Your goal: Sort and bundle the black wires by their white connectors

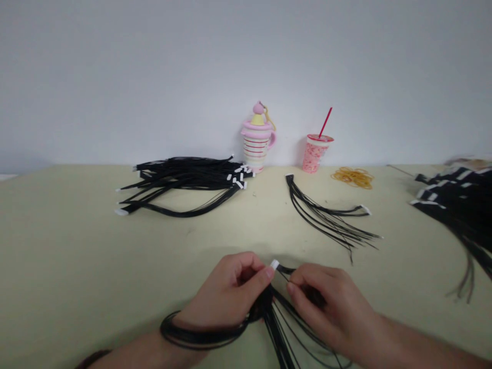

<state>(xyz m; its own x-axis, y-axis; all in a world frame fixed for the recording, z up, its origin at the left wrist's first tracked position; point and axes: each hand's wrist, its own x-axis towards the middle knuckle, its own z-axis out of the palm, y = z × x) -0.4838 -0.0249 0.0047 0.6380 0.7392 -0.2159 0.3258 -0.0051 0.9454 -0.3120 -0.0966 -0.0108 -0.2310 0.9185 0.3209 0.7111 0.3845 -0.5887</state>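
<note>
My left hand (234, 292) is closed on a black wire harness (277, 328), with thumb and fingertips pinching it beside a small white connector (274, 264). Black wires from the bundle loop round my left wrist, and others hang down toward the bottom edge. Just right of the connector, my right hand (326, 297) pinches a thin black wire between thumb and forefinger. Part of the harness is hidden behind my fingers.
At the back left lies a pile of harnesses (184, 177). One loose harness (315, 210) rests right of centre, near yellow rubber bands (352, 177). A blurred heap of harnesses (461, 200) fills the right side. A pink-lidded cup (255, 143) and a straw cup (315, 152) stand by the wall.
</note>
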